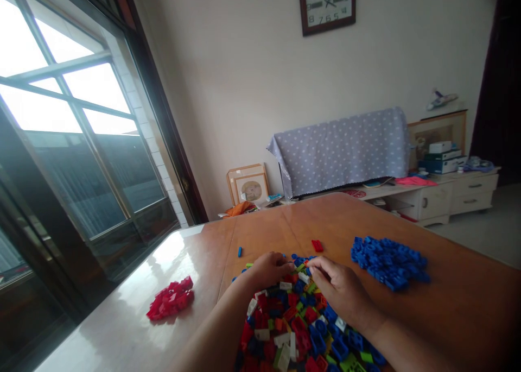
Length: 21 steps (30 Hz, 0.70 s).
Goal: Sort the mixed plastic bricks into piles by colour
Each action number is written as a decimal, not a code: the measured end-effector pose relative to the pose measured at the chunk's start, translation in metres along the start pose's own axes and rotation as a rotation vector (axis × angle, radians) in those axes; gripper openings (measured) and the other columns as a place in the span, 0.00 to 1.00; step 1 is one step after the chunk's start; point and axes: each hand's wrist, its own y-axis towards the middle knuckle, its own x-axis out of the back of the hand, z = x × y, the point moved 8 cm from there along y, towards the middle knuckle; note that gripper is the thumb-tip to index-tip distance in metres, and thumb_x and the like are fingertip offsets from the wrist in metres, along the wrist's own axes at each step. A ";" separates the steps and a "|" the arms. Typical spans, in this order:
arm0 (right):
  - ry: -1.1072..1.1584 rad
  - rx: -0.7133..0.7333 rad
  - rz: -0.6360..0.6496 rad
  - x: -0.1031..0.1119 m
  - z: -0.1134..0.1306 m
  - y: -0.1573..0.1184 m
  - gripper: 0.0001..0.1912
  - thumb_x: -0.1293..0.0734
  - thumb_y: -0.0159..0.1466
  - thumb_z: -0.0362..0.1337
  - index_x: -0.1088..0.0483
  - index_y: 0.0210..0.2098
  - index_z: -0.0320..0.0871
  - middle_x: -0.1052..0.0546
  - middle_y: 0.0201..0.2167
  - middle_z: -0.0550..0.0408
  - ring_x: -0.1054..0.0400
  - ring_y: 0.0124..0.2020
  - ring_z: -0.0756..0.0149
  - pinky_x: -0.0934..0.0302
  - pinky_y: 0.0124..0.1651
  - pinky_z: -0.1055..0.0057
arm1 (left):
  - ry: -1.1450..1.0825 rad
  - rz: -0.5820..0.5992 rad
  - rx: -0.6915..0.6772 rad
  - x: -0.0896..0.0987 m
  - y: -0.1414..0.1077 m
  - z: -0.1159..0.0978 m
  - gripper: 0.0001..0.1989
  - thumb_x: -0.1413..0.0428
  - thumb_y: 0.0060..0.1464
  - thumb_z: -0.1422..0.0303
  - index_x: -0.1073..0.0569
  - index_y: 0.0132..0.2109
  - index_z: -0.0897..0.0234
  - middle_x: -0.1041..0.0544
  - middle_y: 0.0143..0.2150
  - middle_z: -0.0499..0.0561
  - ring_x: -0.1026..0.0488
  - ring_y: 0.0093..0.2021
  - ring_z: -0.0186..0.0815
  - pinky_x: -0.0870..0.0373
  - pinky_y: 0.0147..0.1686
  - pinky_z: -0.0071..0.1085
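Observation:
A mixed heap of toy building bricks point(299, 328) in red, blue, green, white and other colours spreads over the near part of the table. At its far left edge, my left hand point(268, 270) rests with fingers curled down among the bricks; whatever they close on is hidden. My right hand point(340, 285) is at the heap's far right side, thumb and forefinger drawn together near small blue and orange-red bricks. What lies in that pinch is too small to make out. The two hands are a short gap apart.
On the wooden table point(459, 307) a pile of blue bricks point(388, 262) lies to the right and a pile of red bricks point(171, 300) to the left. One red brick point(317, 246) and one blue brick point(240, 251) lie beyond the heap. A cloth-covered object point(342, 152) stands behind.

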 end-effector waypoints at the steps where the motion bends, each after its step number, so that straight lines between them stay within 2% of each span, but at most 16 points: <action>1: -0.004 0.000 -0.001 0.000 0.000 0.000 0.13 0.41 0.68 0.43 0.26 0.40 0.48 0.18 0.34 0.55 0.24 0.37 0.60 0.35 0.42 0.69 | 0.028 -0.017 -0.019 0.000 -0.003 -0.007 0.27 0.48 0.56 0.44 0.21 0.37 0.64 0.25 0.31 0.49 0.32 0.31 0.34 0.38 0.32 0.28; 5: 0.004 0.008 0.008 0.000 0.001 0.002 0.13 0.41 0.68 0.42 0.26 0.39 0.48 0.18 0.34 0.56 0.24 0.37 0.60 0.35 0.41 0.69 | 0.185 -0.101 -0.135 0.002 -0.022 -0.043 0.21 0.47 0.57 0.47 0.20 0.42 0.56 0.24 0.42 0.52 0.29 0.41 0.41 0.36 0.40 0.33; 8: 0.003 0.005 0.021 0.000 0.002 0.001 0.13 0.41 0.68 0.42 0.26 0.38 0.49 0.18 0.33 0.56 0.24 0.37 0.60 0.35 0.40 0.69 | 0.226 -0.033 -0.213 -0.004 -0.039 -0.066 0.20 0.48 0.59 0.48 0.21 0.45 0.55 0.25 0.44 0.54 0.29 0.43 0.42 0.34 0.41 0.33; 10: 0.002 0.006 0.022 0.000 0.003 0.001 0.13 0.41 0.68 0.42 0.26 0.38 0.49 0.18 0.34 0.56 0.24 0.37 0.60 0.35 0.40 0.69 | 0.266 -0.010 -0.226 -0.005 -0.051 -0.074 0.21 0.45 0.56 0.47 0.22 0.46 0.55 0.26 0.46 0.55 0.29 0.46 0.45 0.34 0.43 0.35; 13: -0.003 0.009 0.018 0.001 0.002 0.000 0.13 0.41 0.68 0.42 0.26 0.39 0.49 0.18 0.34 0.56 0.24 0.36 0.60 0.36 0.41 0.69 | 0.329 -0.012 -0.208 -0.002 -0.066 -0.079 0.21 0.40 0.51 0.48 0.23 0.48 0.54 0.27 0.48 0.55 0.30 0.49 0.48 0.34 0.46 0.38; 15: -0.015 0.010 0.006 0.003 0.001 0.000 0.13 0.41 0.67 0.42 0.26 0.39 0.48 0.18 0.33 0.56 0.25 0.36 0.60 0.36 0.41 0.69 | 0.349 -0.018 -0.182 0.003 -0.076 -0.078 0.18 0.39 0.52 0.52 0.23 0.47 0.53 0.27 0.48 0.54 0.31 0.49 0.48 0.35 0.47 0.39; 18: -0.033 0.002 -0.006 0.004 -0.001 0.000 0.13 0.41 0.67 0.42 0.26 0.38 0.48 0.19 0.31 0.56 0.25 0.35 0.60 0.36 0.40 0.70 | 0.340 -0.039 -0.134 0.012 -0.091 -0.072 0.11 0.40 0.54 0.59 0.23 0.44 0.53 0.28 0.48 0.53 0.31 0.49 0.46 0.35 0.48 0.38; 21: -0.033 -0.012 -0.009 0.005 -0.002 0.001 0.13 0.41 0.67 0.43 0.25 0.38 0.47 0.19 0.30 0.56 0.25 0.34 0.60 0.36 0.39 0.71 | 0.314 -0.053 -0.077 0.020 -0.104 -0.060 0.08 0.41 0.54 0.64 0.24 0.42 0.54 0.28 0.49 0.52 0.31 0.50 0.44 0.35 0.49 0.36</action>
